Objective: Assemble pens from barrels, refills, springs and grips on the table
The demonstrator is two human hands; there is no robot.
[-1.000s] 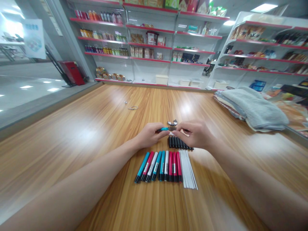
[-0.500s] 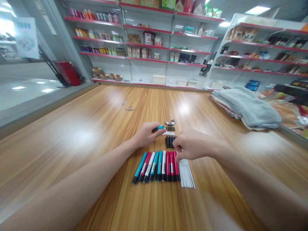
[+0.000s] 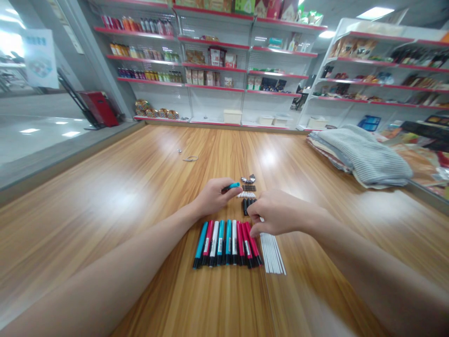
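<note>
My left hand [image 3: 215, 195] is closed around a blue marker-like tube [image 3: 234, 186], whose blue end sticks out past the fingers. My right hand [image 3: 271, 213] is curled, with thumb and fingertips at the upper end of the rightmost red marker [image 3: 253, 243]; anything inside the fingers is hidden. That marker leans in a row of blue, white and red markers [image 3: 220, 241] with black ends. Thin white sticks [image 3: 272, 252] lie side by side below the right hand. Black caps or sleeves [image 3: 247, 207] stand partly hidden behind its fingers.
Beyond the black pieces lie small white parts [image 3: 246, 194], a dark strip of small parts [image 3: 249, 187] and shiny metal pieces [image 3: 248, 179]. A thin loop [image 3: 190, 158] lies farther left. Folded cloths [image 3: 363, 154] are piled at right. Stocked shelves [image 3: 213, 86] stand behind the table.
My right hand has shifted slightly left, and the row of markers has been pushed left and closer together, with the rightmost red ones now tilted. My left hand stays in place with the blue tube.
</note>
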